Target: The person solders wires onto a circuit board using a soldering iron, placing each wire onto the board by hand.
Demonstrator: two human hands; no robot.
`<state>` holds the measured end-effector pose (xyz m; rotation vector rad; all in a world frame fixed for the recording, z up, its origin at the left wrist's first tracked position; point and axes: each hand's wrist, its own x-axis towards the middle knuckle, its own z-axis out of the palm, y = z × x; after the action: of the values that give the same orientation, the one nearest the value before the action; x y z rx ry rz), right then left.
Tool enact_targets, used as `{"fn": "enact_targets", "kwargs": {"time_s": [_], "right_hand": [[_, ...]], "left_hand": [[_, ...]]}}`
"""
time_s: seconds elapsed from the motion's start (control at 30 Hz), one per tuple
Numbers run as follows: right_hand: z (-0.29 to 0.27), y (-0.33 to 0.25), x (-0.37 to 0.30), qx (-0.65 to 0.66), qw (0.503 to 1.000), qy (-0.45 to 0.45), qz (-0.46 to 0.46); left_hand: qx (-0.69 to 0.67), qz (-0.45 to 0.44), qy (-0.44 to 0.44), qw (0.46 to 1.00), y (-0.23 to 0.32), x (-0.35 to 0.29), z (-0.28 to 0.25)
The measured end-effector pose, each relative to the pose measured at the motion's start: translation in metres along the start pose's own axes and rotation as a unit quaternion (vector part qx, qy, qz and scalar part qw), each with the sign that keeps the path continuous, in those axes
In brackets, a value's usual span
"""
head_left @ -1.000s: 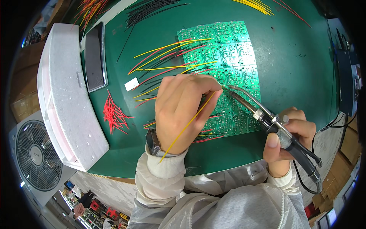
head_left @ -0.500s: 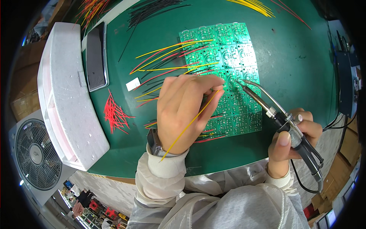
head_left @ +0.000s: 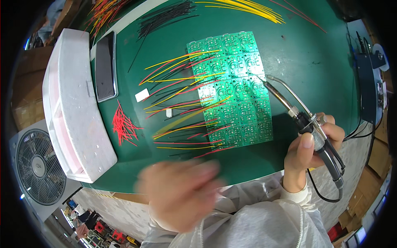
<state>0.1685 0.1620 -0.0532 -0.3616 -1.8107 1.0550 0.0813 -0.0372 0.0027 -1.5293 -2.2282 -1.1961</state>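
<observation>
In my right hand (head_left: 301, 151) is a soldering iron (head_left: 283, 99) with a curved metal feed tube running along it. Its tip is over the right part of a green circuit board panel (head_left: 244, 105). My left hand (head_left: 180, 192), smeared by motion, is near the front edge of the table, away from the panel; its fingers cannot be made out. Red, black and yellow wires lie in rows with one end on the panel's left columns and the other trailing left. One yellow wire (head_left: 182, 121) among them is blurred.
Cut red wires (head_left: 123, 125) lie left, black wires (head_left: 165, 16) and yellow wires (head_left: 252, 10) at the back. A phone (head_left: 106, 66) lies beside a white foam box (head_left: 70, 103). A blue station (head_left: 368, 82) with cables stands right; a fan (head_left: 40, 166) is beyond the left side.
My left hand has drawn back from the panel toward the table's front edge and no longer shows the yellow wire it pinched. The view has shifted slightly; my right hand keeps the soldering iron.
</observation>
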Motion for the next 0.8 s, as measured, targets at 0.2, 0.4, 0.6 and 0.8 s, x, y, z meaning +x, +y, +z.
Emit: {"fn": "enact_targets", "kwargs": {"time_s": [0.2, 0.4, 0.6, 0.8], "right_hand": [[0.000, -0.003, -0.001, -0.025, 0.999, 0.006, 0.022], [0.004, -0.005, 0.004, -0.015, 1.000, -0.011, 0.022], [0.003, -0.005, 0.004, 0.000, 1.000, -0.004, 0.014], [0.000, -0.004, 0.008, -0.014, 0.999, 0.033, -0.004]], "left_hand": [[0.095, -0.110, -0.071, 0.987, -0.005, -0.004, 0.054], [0.114, -0.181, -0.147, 0.966, -0.005, -0.001, 0.052], [0.127, -0.189, -0.123, 0.966, -0.006, 0.001, 0.054], [0.126, -0.155, -0.104, 0.974, -0.015, 0.033, 0.032]]}}
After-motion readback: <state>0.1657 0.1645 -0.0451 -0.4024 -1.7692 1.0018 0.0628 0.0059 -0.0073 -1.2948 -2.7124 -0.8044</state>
